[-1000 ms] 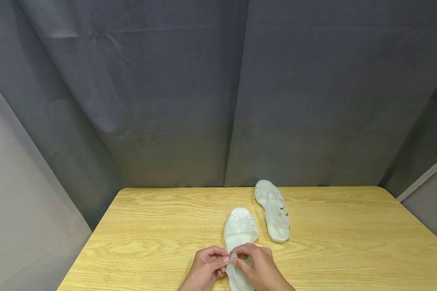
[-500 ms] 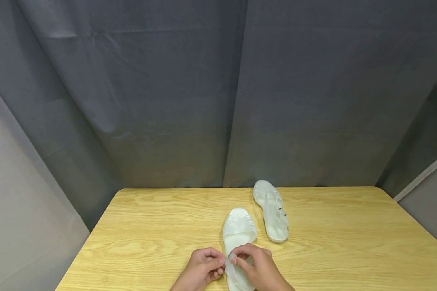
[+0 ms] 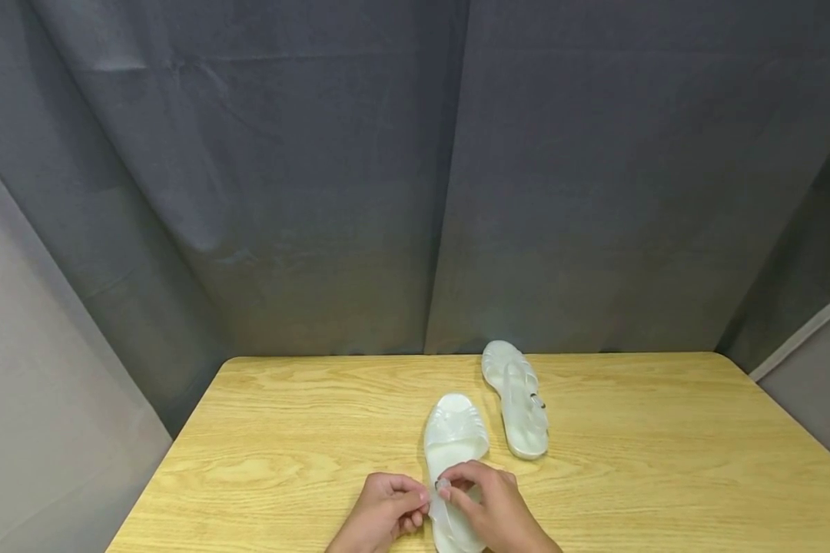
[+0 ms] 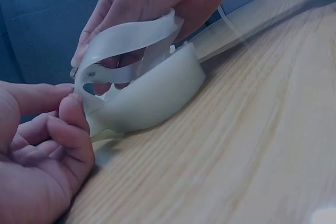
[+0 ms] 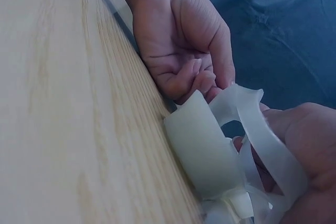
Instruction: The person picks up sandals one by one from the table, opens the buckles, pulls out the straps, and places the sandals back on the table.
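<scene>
A pale, translucent jelly sandal lies on the table, toe pointing away, its heel half partly covered by my right hand. The thumb and forefinger of that hand pinch the strap at its small metal buckle. At the sandal's left side, my left hand pinches the edge of the side strap just below the buckle, other fingers curled in. From the left wrist view, the ankle strap arches above the heel cup. The right wrist view shows the left thumb and forefinger meeting at the strap's edge.
A matching sandal rests behind and to the right, its buckle on the right side. Both sit on a wood-grain table. Dark grey curtains hang beyond the far edge, with a light panel at left.
The left fingertips have moved from right at the buckle slightly left and down to the strap's edge. The right hand has stayed at the buckle; both sandals lie as before.
</scene>
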The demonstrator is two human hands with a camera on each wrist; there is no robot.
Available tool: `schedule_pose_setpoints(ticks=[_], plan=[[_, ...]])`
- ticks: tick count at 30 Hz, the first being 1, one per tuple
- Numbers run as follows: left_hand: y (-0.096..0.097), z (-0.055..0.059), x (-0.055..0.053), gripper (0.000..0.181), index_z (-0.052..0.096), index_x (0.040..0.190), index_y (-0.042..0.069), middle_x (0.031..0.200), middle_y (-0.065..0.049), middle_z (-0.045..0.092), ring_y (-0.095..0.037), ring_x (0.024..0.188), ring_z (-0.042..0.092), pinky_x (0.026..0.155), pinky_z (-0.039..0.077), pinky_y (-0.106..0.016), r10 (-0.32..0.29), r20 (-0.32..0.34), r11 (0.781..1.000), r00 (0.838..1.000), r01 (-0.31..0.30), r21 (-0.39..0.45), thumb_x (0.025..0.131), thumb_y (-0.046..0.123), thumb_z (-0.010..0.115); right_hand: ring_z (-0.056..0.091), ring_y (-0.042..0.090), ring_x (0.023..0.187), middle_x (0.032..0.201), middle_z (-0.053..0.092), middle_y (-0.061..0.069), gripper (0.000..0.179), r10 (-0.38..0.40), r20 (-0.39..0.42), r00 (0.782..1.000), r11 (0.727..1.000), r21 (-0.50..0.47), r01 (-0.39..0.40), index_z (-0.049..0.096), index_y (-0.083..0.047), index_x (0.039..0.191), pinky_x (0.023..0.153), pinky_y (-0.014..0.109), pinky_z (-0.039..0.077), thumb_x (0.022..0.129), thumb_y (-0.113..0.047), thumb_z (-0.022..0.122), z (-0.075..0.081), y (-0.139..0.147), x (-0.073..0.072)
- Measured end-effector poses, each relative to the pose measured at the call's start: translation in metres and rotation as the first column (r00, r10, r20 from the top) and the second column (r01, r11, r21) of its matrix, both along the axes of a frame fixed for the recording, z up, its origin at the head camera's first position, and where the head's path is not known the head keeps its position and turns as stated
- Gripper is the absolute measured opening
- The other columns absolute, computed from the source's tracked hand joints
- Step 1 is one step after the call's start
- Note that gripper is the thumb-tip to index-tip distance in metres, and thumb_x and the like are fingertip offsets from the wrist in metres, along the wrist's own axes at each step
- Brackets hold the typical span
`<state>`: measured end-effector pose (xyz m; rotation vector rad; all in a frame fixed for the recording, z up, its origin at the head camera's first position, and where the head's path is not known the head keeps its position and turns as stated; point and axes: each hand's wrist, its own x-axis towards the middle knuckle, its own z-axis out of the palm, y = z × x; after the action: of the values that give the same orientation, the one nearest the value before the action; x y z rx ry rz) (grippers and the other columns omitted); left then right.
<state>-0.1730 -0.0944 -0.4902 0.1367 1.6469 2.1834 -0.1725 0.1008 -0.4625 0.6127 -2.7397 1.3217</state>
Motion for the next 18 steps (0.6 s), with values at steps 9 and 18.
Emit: schedule_pose_setpoints(ticks=[9,18], plan=[[0.004,-0.0017,-0.0004,0.007,0.064,0.083,-0.007,0.066,-0.002,0.06,-0.003,0.053,0.05,0.049,0.042,-0.014,0.04,-0.008,0.999,0.999,-0.04,0.013,0.085,-0.001,0.061,0.058,-0.005,0.078,0.082,0.063,-0.022,0.009,-0.016,-0.093,0.996,0.999,0.046,0.021,0.067,-0.025,0.091,0.079,0.032,0.044,0.086,-0.033,0.066,0.0002,-0.0027,0.0022],[0.0056,-0.0014,0.0005,0.007,0.065,0.081,-0.006,0.065,-0.001,0.06,-0.003,0.051,0.05,0.049,0.042,-0.015,0.077,-0.024,0.997,0.997,-0.077,0.01,0.084,-0.001,0.061,0.058,-0.004,0.079,0.084,0.063,-0.022,0.009,-0.001,-0.111,0.994,0.997,0.072,0.009,0.066,-0.025,0.092,0.081,0.044,0.037,0.087,-0.033,0.066,0.0008,-0.0048,0.0022]])
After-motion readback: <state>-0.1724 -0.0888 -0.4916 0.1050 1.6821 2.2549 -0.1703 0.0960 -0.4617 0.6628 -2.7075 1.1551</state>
